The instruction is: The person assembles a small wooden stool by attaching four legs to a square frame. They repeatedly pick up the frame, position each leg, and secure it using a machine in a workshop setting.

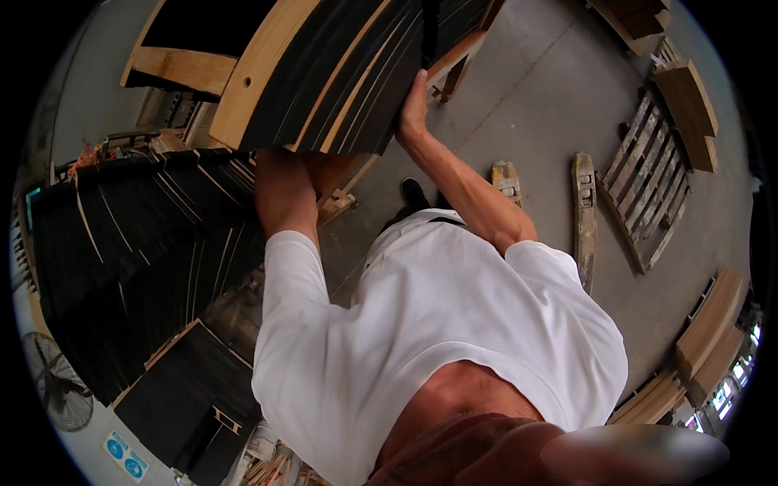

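Note:
In front of me at the top is a thick stack of black-edged boards (336,89), with pale wood showing in thin lines and on its left end piece (263,73), which has a round hole. My right hand (413,109) grips the stack's right edge, thumb pointing up along it; the other fingers are mostly hidden. From the left, my left forearm (288,194) reaches under the stack's near edge, and the hand there is out of sight behind the boards. A dark strap (429,32) hangs by the stack's right side.
Another large pile of black-edged boards (146,251) stands at my left, with a black panel (190,397) below it. A slatted pallet (644,182) lies to the right, near worn pallet-truck forks (584,211). Curved wooden pieces (709,324) and a fan (61,381) stand farther out.

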A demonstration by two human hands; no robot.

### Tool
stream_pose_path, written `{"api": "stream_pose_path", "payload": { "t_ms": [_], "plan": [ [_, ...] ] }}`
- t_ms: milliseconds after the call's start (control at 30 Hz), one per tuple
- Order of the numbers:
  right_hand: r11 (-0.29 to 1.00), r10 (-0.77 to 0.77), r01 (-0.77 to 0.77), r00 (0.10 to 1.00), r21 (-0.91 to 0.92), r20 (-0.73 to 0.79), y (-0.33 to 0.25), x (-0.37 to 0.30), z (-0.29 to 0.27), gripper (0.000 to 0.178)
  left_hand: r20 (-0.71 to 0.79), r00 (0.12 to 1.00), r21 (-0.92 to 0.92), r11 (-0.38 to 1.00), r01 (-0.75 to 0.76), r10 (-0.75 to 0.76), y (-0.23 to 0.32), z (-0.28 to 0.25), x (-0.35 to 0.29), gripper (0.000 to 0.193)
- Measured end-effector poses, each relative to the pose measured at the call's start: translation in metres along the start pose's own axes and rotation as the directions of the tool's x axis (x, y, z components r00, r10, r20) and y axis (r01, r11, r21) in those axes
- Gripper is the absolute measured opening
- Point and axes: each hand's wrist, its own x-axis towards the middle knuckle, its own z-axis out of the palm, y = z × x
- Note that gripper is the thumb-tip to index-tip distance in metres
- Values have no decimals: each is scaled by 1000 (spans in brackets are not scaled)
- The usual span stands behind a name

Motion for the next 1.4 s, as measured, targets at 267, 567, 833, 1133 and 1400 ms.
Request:
{"api": "stream_pose_path", "payload": {
  "t_ms": [267,567,833,1133,1400],
  "plan": [
    [997,73,-73,997,-2,-7,-11,-3,17,77,3,1000,29,1000,13,-13,9,8,30,49],
    [993,98,-105,988,-56,-121,-28,-11,35,89,3,1000,34,999,3,-3,25,23,57,48],
    [998,37,-35,999,48,-23,-28,-4,34,83,-19,1000,16,1000,-15,16,37,47,76,48],
    [995,63,-65,998,77,25,-15,18,18,80,-130,990,79,996,-51,61,50,95,106,48],
    [958,236,-244,969,-149,-70,-45,14,-8,89,-254,962,-24,994,-111,101,35,84,113,39]
  ]
}}
